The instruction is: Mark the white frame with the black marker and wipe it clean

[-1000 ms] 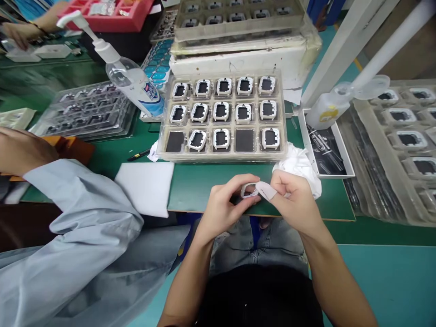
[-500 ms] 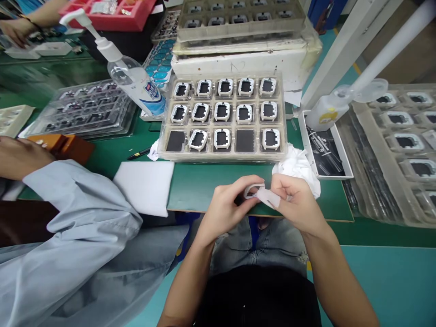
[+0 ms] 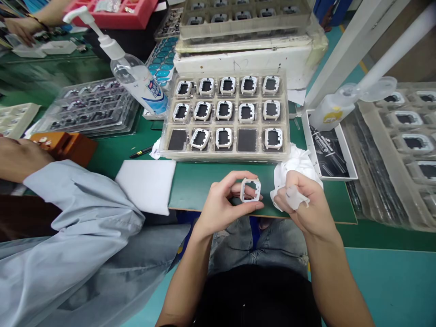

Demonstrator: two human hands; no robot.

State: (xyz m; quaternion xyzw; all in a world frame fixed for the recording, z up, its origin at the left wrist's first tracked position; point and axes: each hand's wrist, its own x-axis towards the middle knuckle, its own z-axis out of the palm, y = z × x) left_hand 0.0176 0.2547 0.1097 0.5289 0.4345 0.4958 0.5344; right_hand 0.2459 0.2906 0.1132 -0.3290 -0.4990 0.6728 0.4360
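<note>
My left hand point(image 3: 223, 204) pinches a small white square frame point(image 3: 250, 190) between thumb and fingers, held upright over the green mat's near edge. My right hand point(image 3: 304, 206) sits just to its right, apart from the frame, closed on a white cloth point(image 3: 295, 169) with a covered fingertip sticking out. Behind both hands lies a clear tray point(image 3: 289, 113) holding several white frames in pockets; two pockets in its near row show only black.
A co-worker's blue sleeve point(image 3: 78, 218) fills the left foreground beside a white pad point(image 3: 146, 184). A pump bottle point(image 3: 139, 81) leans at the back left, stacked trays point(image 3: 245, 27) stand behind, and more trays point(image 3: 408, 145) and a squeeze bottle point(image 3: 329, 113) lie to the right.
My hands have parted: the right hand with the cloth pulled away to the right, and the left hand turned the frame so its open face shows.
</note>
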